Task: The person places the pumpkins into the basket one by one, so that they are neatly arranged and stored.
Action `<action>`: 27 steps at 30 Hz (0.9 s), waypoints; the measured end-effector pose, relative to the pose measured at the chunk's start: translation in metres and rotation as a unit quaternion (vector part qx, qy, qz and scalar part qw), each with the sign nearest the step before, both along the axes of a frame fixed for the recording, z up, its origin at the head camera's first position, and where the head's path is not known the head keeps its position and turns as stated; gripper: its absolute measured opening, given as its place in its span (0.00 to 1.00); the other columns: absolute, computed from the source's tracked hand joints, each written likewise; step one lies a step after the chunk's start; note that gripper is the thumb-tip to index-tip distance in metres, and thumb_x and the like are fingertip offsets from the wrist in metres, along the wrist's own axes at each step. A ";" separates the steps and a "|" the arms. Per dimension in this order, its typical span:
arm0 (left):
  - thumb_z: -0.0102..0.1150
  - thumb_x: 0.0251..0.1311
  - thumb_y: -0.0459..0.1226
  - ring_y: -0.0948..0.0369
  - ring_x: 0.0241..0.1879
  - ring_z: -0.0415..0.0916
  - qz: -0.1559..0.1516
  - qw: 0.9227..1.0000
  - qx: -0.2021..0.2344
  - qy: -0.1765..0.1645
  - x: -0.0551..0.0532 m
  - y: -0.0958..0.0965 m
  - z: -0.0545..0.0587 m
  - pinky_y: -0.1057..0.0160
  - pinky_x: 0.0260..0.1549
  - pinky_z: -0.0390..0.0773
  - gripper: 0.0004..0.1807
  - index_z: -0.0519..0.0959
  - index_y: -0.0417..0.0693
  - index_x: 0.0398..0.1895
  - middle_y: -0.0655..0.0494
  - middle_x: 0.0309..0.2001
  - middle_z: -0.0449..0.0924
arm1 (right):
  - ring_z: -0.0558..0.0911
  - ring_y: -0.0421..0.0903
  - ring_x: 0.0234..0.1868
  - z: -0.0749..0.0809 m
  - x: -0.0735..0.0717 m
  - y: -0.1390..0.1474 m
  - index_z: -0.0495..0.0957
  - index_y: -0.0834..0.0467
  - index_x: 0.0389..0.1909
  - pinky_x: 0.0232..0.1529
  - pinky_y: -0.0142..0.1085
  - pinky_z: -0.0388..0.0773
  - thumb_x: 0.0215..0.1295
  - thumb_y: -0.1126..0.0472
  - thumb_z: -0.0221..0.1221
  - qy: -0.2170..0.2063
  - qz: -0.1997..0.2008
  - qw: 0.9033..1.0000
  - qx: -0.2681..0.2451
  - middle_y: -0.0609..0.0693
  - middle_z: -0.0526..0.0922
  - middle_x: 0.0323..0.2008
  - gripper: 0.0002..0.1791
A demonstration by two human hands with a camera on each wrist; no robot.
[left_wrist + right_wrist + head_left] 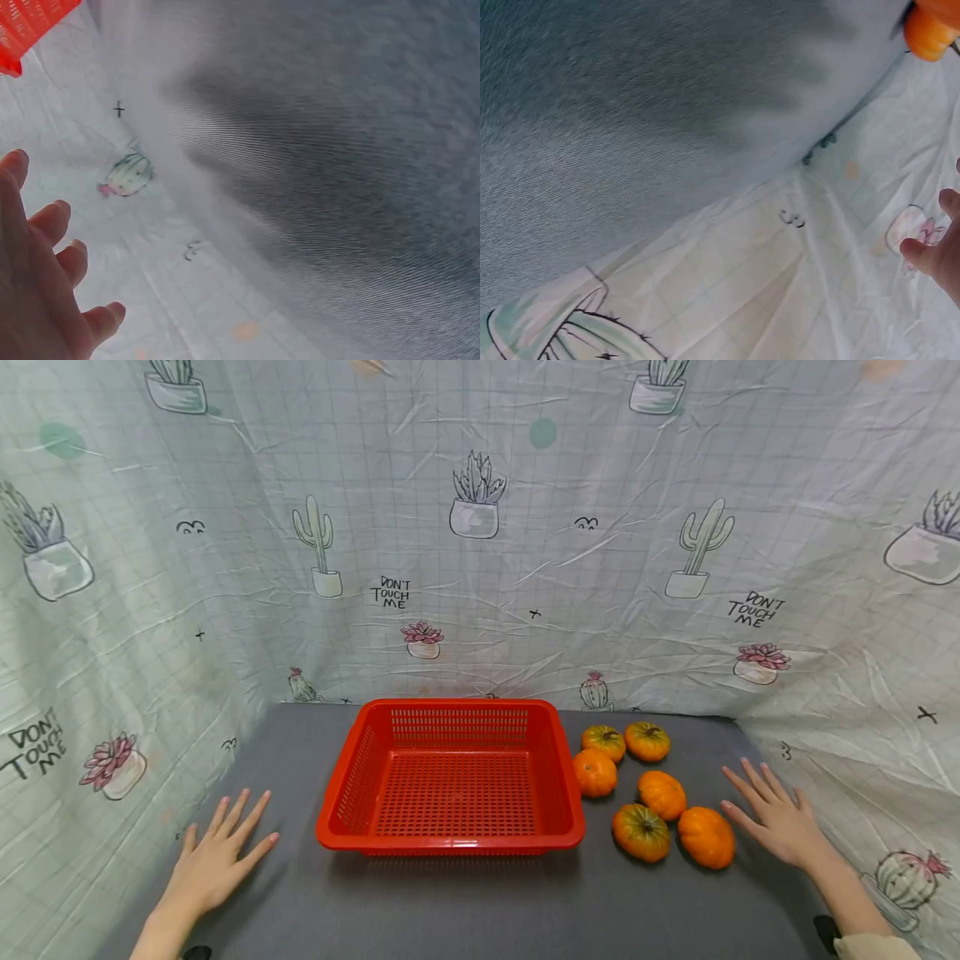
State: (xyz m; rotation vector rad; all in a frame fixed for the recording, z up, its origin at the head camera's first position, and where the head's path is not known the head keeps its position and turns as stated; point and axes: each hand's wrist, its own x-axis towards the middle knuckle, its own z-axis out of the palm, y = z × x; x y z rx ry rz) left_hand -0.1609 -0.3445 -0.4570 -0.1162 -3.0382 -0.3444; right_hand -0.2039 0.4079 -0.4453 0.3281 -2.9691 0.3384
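Observation:
A red plastic basket [450, 842] with slotted walls stands in the middle of the grey table, and its mesh floor shows bare. Several small orange pumpkins [705, 837] lie to its right, some tinged green, such as the front one [641, 832]. My left hand [213, 864] is held palm down with fingers spread, left of the basket and apart from it. On the far side my right hand [776, 818] also has its fingers spread, just right of the nearest pumpkin, holding nothing. Both wrist views show loose fingers; an orange pumpkin [928, 34] appears at the right wrist view's corner.
The grey table [465, 910] runs back to a hanging cloth [480, 610] printed with potted cacti, which also closes in the left and right sides. Two of the pumpkins sit close against the basket's right wall.

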 end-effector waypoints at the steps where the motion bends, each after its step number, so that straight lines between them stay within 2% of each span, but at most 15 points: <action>1: 0.37 0.60 0.60 0.44 0.68 0.24 -0.001 1.000 0.002 0.002 0.000 0.001 0.001 0.28 0.51 0.33 0.38 0.34 0.68 0.69 0.47 0.71 0.32 | 0.26 0.53 0.69 0.001 0.000 -0.002 0.41 0.44 0.69 0.51 0.71 0.31 0.66 0.45 0.43 0.006 0.003 1.000 -0.001 0.56 0.35 0.70 0.34; 5: 0.38 0.61 0.59 0.46 0.69 0.22 -0.007 1.000 0.006 0.014 0.003 0.007 0.006 0.29 0.52 0.29 0.38 0.35 0.67 0.69 0.49 0.71 0.31 | 0.27 0.48 0.70 0.002 0.003 -0.012 0.43 0.43 0.69 0.52 0.71 0.31 0.65 0.46 0.45 0.021 0.015 1.000 -0.003 0.53 0.36 0.71 0.34; 12: 0.39 0.61 0.57 0.50 0.69 0.22 -0.021 0.999 0.009 0.041 0.010 0.019 0.013 0.30 0.54 0.30 0.37 0.37 0.67 0.69 0.51 0.71 0.32 | 0.36 0.58 0.70 0.004 0.006 -0.029 0.44 0.43 0.69 0.55 0.69 0.30 0.65 0.44 0.44 0.005 0.024 1.000 -0.003 0.55 0.38 0.71 0.33; 17: 0.39 0.62 0.56 0.54 0.69 0.20 -0.031 0.998 0.015 0.056 0.013 0.029 0.018 0.33 0.56 0.27 0.36 0.38 0.66 0.69 0.53 0.71 0.32 | 0.37 0.56 0.71 0.006 0.009 -0.042 0.46 0.42 0.69 0.56 0.67 0.32 0.65 0.44 0.45 -0.001 0.035 0.999 -0.009 0.52 0.39 0.71 0.33; 22: 0.40 0.61 0.56 0.53 0.70 0.24 -0.039 0.997 0.021 0.066 0.014 0.038 0.024 0.35 0.58 0.27 0.36 0.40 0.66 0.69 0.52 0.72 0.35 | 0.38 0.53 0.71 0.007 0.012 -0.053 0.49 0.45 0.68 0.57 0.66 0.36 0.65 0.45 0.45 -0.009 0.040 0.999 -0.012 0.50 0.40 0.71 0.32; 27: 0.40 0.62 0.55 0.54 0.70 0.25 -0.048 0.996 0.034 0.072 0.013 0.048 0.028 0.38 0.60 0.27 0.35 0.41 0.66 0.69 0.51 0.72 0.37 | 0.42 0.56 0.70 0.008 0.014 -0.061 0.52 0.48 0.68 0.57 0.66 0.38 0.64 0.46 0.46 -0.001 0.048 0.999 -0.019 0.51 0.43 0.71 0.32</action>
